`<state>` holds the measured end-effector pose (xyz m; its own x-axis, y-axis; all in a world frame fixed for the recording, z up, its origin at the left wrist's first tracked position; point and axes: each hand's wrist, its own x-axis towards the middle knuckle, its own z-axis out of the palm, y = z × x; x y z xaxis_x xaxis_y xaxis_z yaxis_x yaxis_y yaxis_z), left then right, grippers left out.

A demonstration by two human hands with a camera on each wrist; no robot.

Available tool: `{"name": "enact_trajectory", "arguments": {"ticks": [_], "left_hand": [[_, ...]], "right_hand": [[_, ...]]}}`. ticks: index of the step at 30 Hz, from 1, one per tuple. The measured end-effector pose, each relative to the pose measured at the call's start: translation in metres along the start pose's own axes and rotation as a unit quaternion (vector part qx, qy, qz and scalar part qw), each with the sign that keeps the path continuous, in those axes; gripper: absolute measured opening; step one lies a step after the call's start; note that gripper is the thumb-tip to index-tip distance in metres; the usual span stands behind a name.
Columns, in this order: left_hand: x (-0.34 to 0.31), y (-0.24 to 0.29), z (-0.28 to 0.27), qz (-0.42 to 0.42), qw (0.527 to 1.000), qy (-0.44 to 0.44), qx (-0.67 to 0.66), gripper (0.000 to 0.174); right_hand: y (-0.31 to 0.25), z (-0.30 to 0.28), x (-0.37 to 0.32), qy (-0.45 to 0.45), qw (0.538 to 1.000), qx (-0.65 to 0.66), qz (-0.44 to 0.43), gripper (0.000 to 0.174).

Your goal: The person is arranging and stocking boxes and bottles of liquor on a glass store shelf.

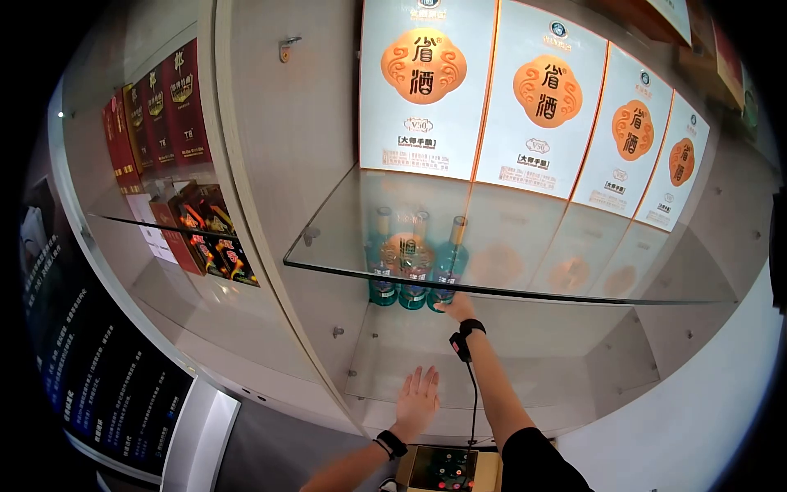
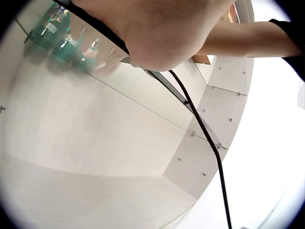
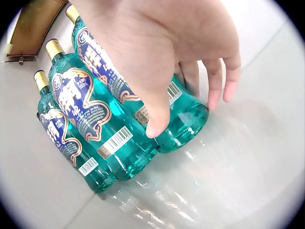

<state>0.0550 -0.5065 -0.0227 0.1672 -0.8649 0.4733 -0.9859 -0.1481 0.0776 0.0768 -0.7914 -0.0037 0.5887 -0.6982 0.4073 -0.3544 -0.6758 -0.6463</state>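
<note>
Three teal glass bottles with gold caps and blue labels stand side by side under the upper glass shelf. My right hand [image 1: 460, 307] grips the rightmost bottle [image 3: 183, 126] low on its body, the thumb across its front and the other fingers on the far side. Beside it are the middle bottle [image 3: 102, 114] and the leftmost bottle [image 3: 64, 136]. My left hand [image 1: 419, 400] is held lower down, in front of the cabinet, its fingers straight and nothing in it. The left wrist view shows the palm heel of that hand close up, with the bottles [image 2: 66, 43] beyond.
Above the bottles, the upper glass shelf [image 1: 508, 285] carries white boxes [image 1: 426, 123] with orange emblems; its front edge runs over my right hand. Left of the upright panel [image 1: 262, 189] are dark red boxes [image 1: 176, 115]. A black cable [image 1: 473, 410] hangs from the right wrist.
</note>
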Motion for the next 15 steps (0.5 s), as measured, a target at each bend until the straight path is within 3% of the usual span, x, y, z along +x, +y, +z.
{"name": "enact_trajectory", "arguments": {"ticks": [5,12,14,15], "left_hand": [[-0.002,0.002,-0.003,0.000,1.000,0.010,-0.026,0.050],[0.000,0.002,-0.001,0.009,1.000,0.020,0.020,0.048],[0.000,0.002,-0.001,0.008,0.999,0.026,0.030,0.047],[-0.001,0.001,0.001,0.010,0.999,0.026,0.031,0.048]], "right_hand": [[-0.011,-0.008,0.000,-0.060,0.995,0.015,0.083,0.066],[0.007,0.003,0.004,-0.060,0.996,0.013,0.061,0.063],[0.011,0.009,0.005,-0.006,0.999,0.012,0.033,0.061],[0.009,0.006,0.003,-0.028,0.997,-0.007,0.069,0.059]]}}
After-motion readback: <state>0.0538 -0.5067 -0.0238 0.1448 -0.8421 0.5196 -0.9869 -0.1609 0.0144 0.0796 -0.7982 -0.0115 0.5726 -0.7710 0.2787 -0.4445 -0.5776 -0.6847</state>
